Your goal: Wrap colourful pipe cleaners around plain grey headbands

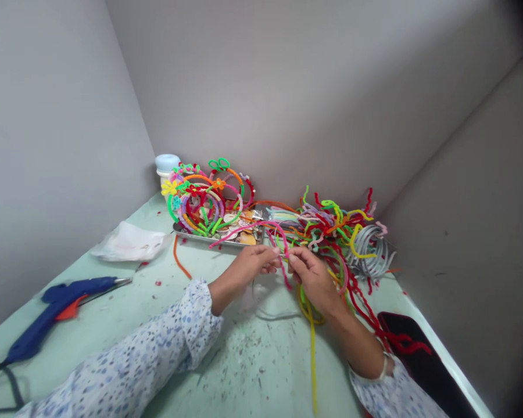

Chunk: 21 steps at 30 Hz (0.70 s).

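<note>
A bright pink pipe cleaner (275, 225) arcs up over my fingertips, its long end reaching left and a short twisted end hanging below. My left hand (256, 259) is closed, thumb and finger pinching at the bend. From the other side my right hand (316, 280) pinches the same spot, fingertips almost touching the left ones. What exactly lies between the fingertips is too small to make out. A thin grey band (279, 317) curves on the table below the hands.
Pipe-cleaner headbands (200, 203) stand in a metal tray (218, 241) at the back. Right of it lie loose pipe cleaners (331, 223) and a grey band bundle (370, 252). A blue glue gun (56, 307), plastic bag (131, 242) and phone (436, 377) flank the arms.
</note>
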### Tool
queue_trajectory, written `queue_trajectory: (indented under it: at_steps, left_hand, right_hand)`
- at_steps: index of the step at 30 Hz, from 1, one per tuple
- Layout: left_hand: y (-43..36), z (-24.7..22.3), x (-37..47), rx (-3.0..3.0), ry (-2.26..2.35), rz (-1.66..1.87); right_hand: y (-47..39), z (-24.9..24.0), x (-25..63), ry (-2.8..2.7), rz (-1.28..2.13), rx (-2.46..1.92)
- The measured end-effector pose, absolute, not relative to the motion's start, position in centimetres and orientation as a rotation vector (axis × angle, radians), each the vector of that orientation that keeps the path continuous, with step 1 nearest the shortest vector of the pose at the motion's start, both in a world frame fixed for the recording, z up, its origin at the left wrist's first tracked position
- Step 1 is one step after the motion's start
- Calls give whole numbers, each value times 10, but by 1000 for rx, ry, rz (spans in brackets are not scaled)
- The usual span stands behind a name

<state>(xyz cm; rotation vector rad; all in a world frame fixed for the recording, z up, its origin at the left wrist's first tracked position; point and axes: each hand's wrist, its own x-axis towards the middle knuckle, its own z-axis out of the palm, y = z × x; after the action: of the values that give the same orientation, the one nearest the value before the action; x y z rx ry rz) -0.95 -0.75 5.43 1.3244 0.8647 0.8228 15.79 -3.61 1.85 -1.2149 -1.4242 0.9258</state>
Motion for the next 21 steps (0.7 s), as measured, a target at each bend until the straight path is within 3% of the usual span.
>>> queue_trajectory:
  at_steps: [14, 21]
  left_hand:
    - [-3, 28, -6, 1232, 1030, 794]
    - [1, 24, -8, 1217, 976, 759]
  right_hand:
    - [-34, 0, 150, -1403, 1006, -1227]
    - [-39, -2, 151, -1532, 805, -1274]
